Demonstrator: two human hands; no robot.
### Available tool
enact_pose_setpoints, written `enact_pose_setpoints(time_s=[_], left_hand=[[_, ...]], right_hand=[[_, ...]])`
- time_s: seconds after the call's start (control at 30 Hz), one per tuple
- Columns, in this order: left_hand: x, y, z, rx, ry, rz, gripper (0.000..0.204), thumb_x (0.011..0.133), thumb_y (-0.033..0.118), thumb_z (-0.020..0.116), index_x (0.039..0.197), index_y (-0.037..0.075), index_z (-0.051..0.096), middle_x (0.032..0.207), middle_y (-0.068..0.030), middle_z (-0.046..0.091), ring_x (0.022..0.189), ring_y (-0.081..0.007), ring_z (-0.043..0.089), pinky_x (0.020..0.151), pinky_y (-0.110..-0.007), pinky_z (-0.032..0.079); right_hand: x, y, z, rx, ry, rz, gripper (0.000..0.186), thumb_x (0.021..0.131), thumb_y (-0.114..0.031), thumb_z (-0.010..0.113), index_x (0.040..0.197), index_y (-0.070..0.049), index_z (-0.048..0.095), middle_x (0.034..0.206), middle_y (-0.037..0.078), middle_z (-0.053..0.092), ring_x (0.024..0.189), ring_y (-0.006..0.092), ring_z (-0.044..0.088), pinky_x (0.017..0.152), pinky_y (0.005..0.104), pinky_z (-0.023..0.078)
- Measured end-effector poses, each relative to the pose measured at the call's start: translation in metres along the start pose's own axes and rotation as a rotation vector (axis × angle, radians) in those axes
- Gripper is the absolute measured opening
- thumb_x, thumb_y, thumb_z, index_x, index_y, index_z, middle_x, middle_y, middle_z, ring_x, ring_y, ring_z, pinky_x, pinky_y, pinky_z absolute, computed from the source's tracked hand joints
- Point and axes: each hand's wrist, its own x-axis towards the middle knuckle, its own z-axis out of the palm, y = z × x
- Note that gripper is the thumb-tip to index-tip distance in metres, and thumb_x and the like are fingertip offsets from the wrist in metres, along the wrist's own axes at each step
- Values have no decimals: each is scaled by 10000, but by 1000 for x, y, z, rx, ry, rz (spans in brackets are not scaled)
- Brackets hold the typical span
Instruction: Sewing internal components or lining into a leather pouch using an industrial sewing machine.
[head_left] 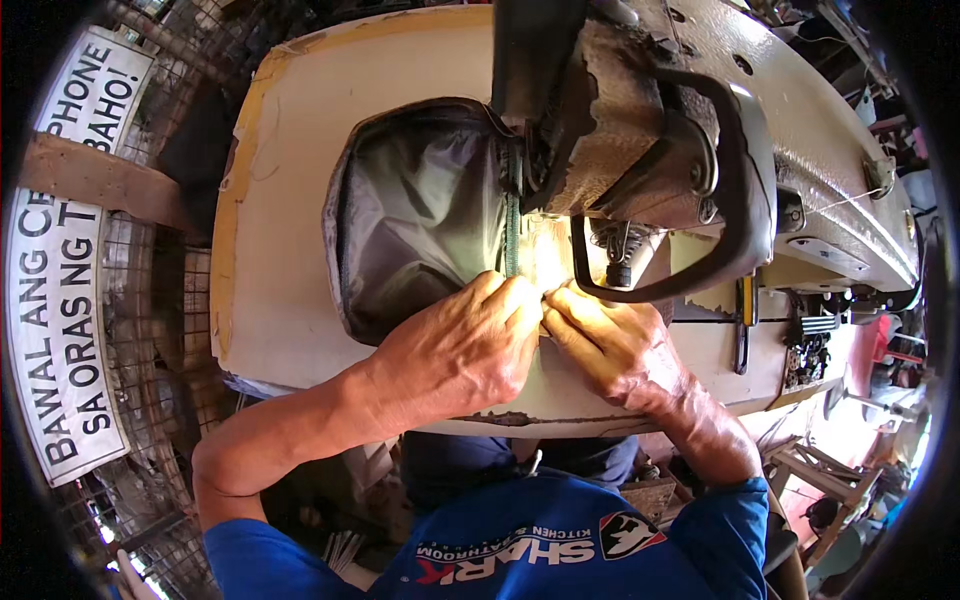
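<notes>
A dark grey fabric bag [415, 225] with a zipper along its right edge [511, 240] lies on the cream worktop [270, 190], left of a speckled industrial sewing machine [760, 120]. My left hand [480, 340] is closed at the lower end of that zipper edge, fingers curled on it. My right hand [605, 340] is closed beside it, pinching at the same edge below the lit needle area. The fingertips of both hands meet, so the exact bit held is partly hidden. A black looped bar [700, 285] arches just above my right hand.
A yellow-and-black tool [744, 320] lies right of my right hand near metal fittings [806, 355]. Wire mesh [170, 270] with white signs and a wooden plank [110, 175] stands at the left. A wooden frame [820, 470] and clutter are at the lower right. The worktop's worn front edge [500, 420] runs below my hands.
</notes>
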Motion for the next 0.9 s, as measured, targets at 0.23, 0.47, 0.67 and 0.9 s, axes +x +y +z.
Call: enact_pose_setpoints(time_s=[0.23, 0.47, 0.67, 0.9], left_hand=[[0, -1, -1, 27, 61, 29, 334, 806, 125, 629, 1029, -115, 691, 1170, -227, 637, 1196, -333, 576, 1082, -424, 476], [-3, 3, 9, 6, 93, 5, 346, 812, 123, 623, 1055, -115, 683, 1175, -232, 633, 1213, -333, 567, 1088, -420, 476], [1, 0, 11, 42, 133, 10, 324, 815, 118, 618, 1036, -108, 692, 1152, -216, 641, 1211, -317, 569, 1094, -417, 463], [4, -3, 7, 11, 0, -5, 357, 823, 118, 626, 1097, -107, 664, 1257, -242, 593, 1230, -331, 564, 1109, -438, 450]], right_hand=[[1, -3, -2, 7, -8, 31, 499, 672, -151, 651, 1135, 31, 693, 1176, 124, 662, 1056, 280, 646, 885, 431, 542], [1, -2, -1, -15, -6, 28, 504, 675, -164, 643, 1138, 31, 689, 1156, 120, 675, 1035, 277, 648, 857, 425, 540], [2, -1, -1, -22, 6, 41, 502, 690, -165, 639, 1148, 36, 682, 1148, 120, 676, 1015, 270, 649, 835, 418, 535], [0, 2, 5, -39, 30, 46, 494, 716, -173, 640, 1164, 34, 672, 1120, 127, 671, 995, 273, 643, 818, 416, 522]])
